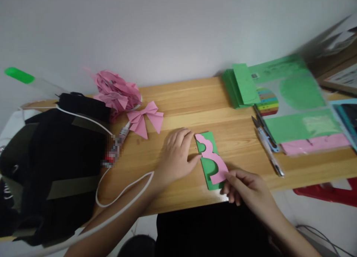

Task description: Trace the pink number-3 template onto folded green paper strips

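A green paper strip (pixel 208 167) lies on the wooden table (pixel 184 101) in front of me, with a wavy pink paper cut-out (pixel 212 158) laid on top of it. My left hand (pixel 177 155) rests flat on the table, its thumb pressing the left edge of the pink cut-out, fingers together and stretched. At the strip's near end, my right hand (pixel 245 188) pinches the pink cut-out between thumb and forefinger.
A pink paper bow (pixel 146 119) and a heap of pink paper (pixel 117 90) lie at the back left, beside a black bag (pixel 52 164) with a white cable (pixel 122 192). Green paper stacks (pixel 242 84), paper packets (pixel 301 112), scissors (pixel 264 132) and a pen (pixel 272 155) sit at the right.
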A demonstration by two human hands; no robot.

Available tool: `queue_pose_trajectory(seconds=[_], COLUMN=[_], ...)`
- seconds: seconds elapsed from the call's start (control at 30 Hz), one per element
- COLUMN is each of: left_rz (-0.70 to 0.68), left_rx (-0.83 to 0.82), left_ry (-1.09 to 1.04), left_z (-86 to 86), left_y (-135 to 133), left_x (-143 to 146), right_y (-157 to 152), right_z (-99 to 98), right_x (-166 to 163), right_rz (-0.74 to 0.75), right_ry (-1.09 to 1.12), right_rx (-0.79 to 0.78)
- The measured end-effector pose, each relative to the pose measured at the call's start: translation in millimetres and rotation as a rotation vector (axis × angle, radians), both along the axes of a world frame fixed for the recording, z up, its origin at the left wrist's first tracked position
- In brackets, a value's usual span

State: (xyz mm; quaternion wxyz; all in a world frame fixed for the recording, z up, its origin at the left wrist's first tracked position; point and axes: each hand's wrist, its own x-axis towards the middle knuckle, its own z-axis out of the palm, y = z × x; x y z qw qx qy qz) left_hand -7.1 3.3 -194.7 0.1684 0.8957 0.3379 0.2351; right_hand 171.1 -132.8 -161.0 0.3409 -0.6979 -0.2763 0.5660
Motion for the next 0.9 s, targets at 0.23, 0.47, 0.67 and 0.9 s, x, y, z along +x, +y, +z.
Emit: queue_pose_trajectory(seconds=[0.23,0.47,0.67,0.9], left_rz=[-0.068,-0.083,-0.101,-0.084], left_rx=[0.196,0.219,0.177,0.171], left_ry=[-0.041,0.05,0.074,0.073], left_z=[9.1,3.8,-0.1,-1.3], left_y=[-3.0,-1.2,2.0,1.8], left_x=[-5.2,-3.9,-4.2,-3.7], right_y=[-13.1,-17.3,-18.5,-14.9], right_z=[-2.5,-6.7,-11.2,-8.5], right_x=[2.1,3.1,1.8,0.4], right_rz=[0.005,0.041,0.057,0.067], right_ry=[-0.022,-0.052,-0.088,-0.12], right_rx=[0.065,0.082,0.069,0.052])
